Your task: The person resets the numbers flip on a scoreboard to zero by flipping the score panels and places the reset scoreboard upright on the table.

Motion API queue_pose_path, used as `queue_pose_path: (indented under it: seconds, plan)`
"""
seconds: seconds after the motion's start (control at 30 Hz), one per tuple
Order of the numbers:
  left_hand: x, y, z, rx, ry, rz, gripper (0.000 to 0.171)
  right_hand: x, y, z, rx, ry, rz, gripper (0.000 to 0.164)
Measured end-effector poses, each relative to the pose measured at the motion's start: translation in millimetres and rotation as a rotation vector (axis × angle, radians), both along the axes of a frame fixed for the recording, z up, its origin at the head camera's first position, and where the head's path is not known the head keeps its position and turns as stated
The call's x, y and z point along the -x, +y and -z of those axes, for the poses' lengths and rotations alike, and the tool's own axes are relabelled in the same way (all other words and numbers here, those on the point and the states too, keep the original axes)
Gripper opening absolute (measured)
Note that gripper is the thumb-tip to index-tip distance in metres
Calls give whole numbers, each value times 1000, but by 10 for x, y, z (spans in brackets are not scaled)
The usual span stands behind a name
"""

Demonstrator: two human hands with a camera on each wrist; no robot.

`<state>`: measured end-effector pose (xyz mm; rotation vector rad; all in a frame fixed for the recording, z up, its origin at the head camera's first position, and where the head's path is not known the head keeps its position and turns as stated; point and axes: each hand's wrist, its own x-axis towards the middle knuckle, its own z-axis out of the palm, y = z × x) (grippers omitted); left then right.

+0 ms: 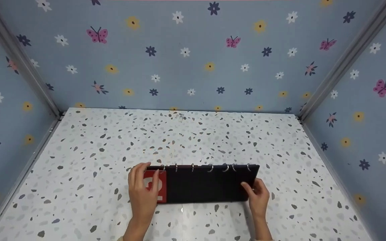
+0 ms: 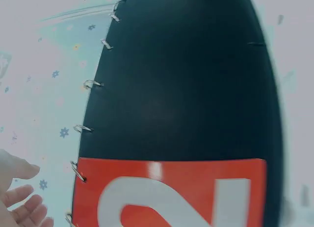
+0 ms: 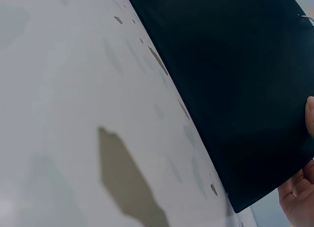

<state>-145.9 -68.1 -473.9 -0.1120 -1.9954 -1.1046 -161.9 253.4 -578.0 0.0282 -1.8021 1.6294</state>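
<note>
A long black flip scoreboard (image 1: 206, 184) stands tilted on the speckled table, metal rings (image 1: 193, 167) along its upper edge. At its left end is a red card (image 2: 162, 188) with a white numeral on it, partly covered by my left hand in the head view. My left hand (image 1: 142, 187) is at that end, thumb and fingers spread apart near the ringed edge; the left wrist view shows the fingers (image 2: 27, 205) beyond the rings. With thumb in front and fingers behind, my right hand (image 1: 258, 194) pinches the scoreboard's right edge.
The white speckled table (image 1: 179, 140) stretches out behind and to both sides of the scoreboard. Blue panels (image 1: 186, 67) printed with flowers and butterflies enclose it at the back, left and right, with grey metal posts (image 1: 347, 57) at the corners.
</note>
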Motion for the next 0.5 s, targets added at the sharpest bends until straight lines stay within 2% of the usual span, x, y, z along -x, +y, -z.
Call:
queue_pose_path:
  seconds: [0.07, 0.17, 0.33, 0.4, 0.5]
  plan:
    - [-56, -38, 64, -6, -6, -16, 36, -3, -4, -14, 1, 7, -12, 16]
    - [-120, -86, 149, -17, -18, -39, 42, -32, -39, -108, -3, -46, 14, 16]
    - [-202, -145, 291, -43, -131, -96, 49, 22, 32, 62, -48, -51, 41, 17]
    - [-214, -161, 354, -55, -171, -112, 50, 32, 47, 108, -43, -19, 29, 18]
    - [-213, -178, 440, -79, -194, -126, 52, 4, 19, 48, -24, -17, 19, 18]
